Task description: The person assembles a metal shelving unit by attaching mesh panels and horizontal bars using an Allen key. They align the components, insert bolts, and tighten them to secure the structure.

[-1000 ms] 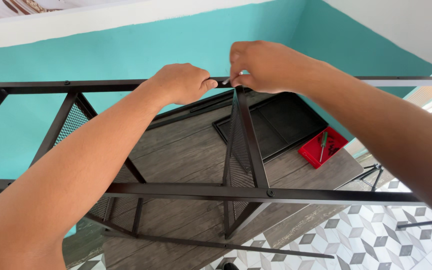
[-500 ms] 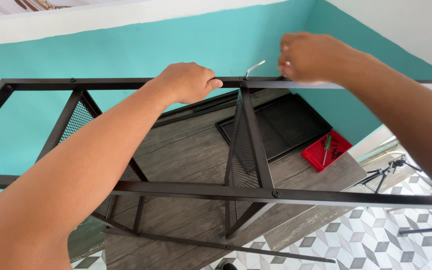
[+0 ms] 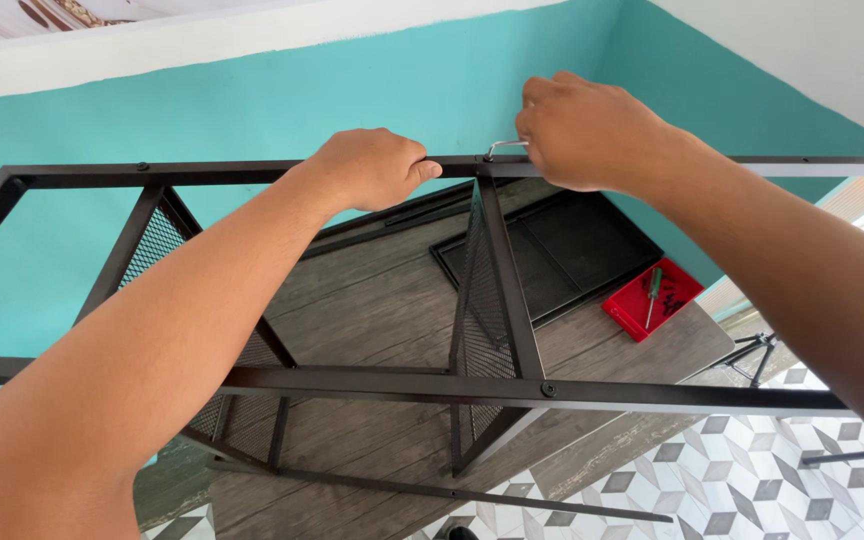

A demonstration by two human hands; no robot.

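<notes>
Head view: nearest the camera, the near rail of a black metal frame (image 3: 402,385) is seen running left to right, with a small bolt head set where a cross bar meets it. Two bare forearms are stretched over this rail toward the far side. Below and between the rails, mesh panels (image 3: 477,300) are fixed upright inside the frame, one at the middle and one at the left. Under the frame a grey wooden floor (image 3: 372,300) is seen, and to the right a patterned tile floor (image 3: 742,480). On the wooden floor, further off and to the right, a flat black tray panel (image 3: 572,250) is laid, with a red tray (image 3: 654,298) just beside it holding a green-handled screwdriver. At the far rail, the left hand (image 3: 367,168) is closed over the bar, left of the middle joint. The right hand (image 3: 592,135) is clamped on a small silver hex key (image 3: 502,147), which is set at the joint on the far rail. Behind it all stands a teal wall (image 3: 252,110).
</notes>
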